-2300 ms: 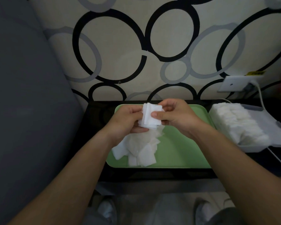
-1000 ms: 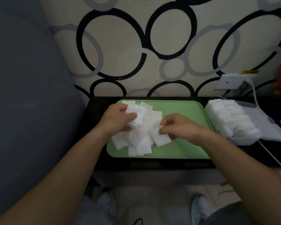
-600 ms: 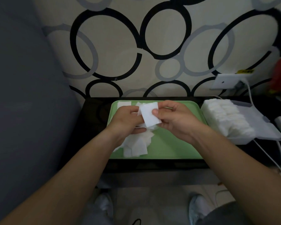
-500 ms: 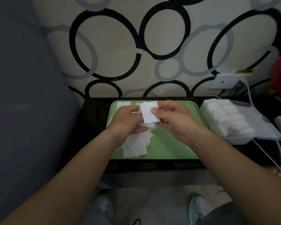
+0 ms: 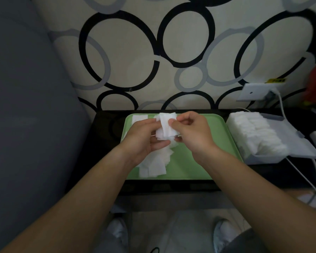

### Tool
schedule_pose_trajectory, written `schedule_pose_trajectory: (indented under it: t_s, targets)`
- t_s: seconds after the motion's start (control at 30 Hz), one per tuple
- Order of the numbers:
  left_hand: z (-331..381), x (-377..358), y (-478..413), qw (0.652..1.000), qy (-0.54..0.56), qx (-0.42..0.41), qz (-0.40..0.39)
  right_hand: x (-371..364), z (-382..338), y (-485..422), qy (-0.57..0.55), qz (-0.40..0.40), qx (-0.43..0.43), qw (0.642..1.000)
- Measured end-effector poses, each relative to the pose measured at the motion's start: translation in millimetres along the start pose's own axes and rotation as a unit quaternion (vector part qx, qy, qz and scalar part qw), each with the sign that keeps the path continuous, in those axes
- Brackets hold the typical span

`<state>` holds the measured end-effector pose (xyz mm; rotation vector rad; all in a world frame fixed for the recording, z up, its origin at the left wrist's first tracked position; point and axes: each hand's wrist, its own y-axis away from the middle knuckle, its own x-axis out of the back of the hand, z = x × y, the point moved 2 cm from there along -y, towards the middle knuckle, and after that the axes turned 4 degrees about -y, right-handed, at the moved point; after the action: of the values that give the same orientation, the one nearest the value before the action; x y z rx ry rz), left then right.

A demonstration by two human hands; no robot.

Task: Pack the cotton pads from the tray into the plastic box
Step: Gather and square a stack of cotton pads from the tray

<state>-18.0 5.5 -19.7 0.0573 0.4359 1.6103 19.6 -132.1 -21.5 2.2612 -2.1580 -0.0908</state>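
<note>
both hands met above the green tray [image 5: 219, 143], sharing a small stack of cotton pads [image 5: 165, 127]. the left hand [image 5: 144, 138] cupped the stack from the left and below, fingers curled round it, thumb lying under its lower edge. the right hand [image 5: 192, 133] pinched the stack's right edge, thumb tip on the front face. loose pads [image 5: 153, 166] lay heaped on the tray beneath the left hand. just beside the tray, on the right, the plastic box [image 5: 263, 159] stood open, with rows of pads in it.
</note>
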Motion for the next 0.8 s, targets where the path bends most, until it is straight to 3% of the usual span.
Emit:
schedule_pose_trajectory:
  t_s: [0.1, 0.2, 0.27, 0.33, 0.47, 0.63, 0.7, 0.8]
  targets:
    - [1, 5, -1, 0.999, 0.036, 0.022, 0.014, -5, 3, -2, 0.071, 0.023, 0.022, 0.997]
    - [0, 14, -2, 0.999, -0.029, -0.007, 0.018, -12, 9, -4, 0.117, 0.023, 0.012, 0.993]
    - [0, 24, -5, 0.996, -0.060, -0.029, 0.052, -17, 12, -6, 0.123, -0.011, -0.014, 0.992]
    - [3, 37, -8, 0.992, -0.066, -0.036, 0.098, -20, 17, -5, 0.158, -0.094, -0.042, 0.982]
    - [7, 66, -12, 0.987, -0.060, -0.044, 0.141, -24, 24, 4, 0.352, -0.202, -0.012, 0.914]
    - [6, 78, -13, 0.985, -0.071, -0.058, 0.148, -32, 27, 10, 0.498, -0.175, 0.008, 0.850]
    - [6, 77, -14, 0.984, -0.081, -0.062, 0.146, -34, 29, 9, 0.505, -0.171, 0.004, 0.846]
    - [5, 75, -14, 0.983, -0.091, -0.067, 0.142, -37, 35, 6, 0.461, -0.170, -0.015, 0.871]
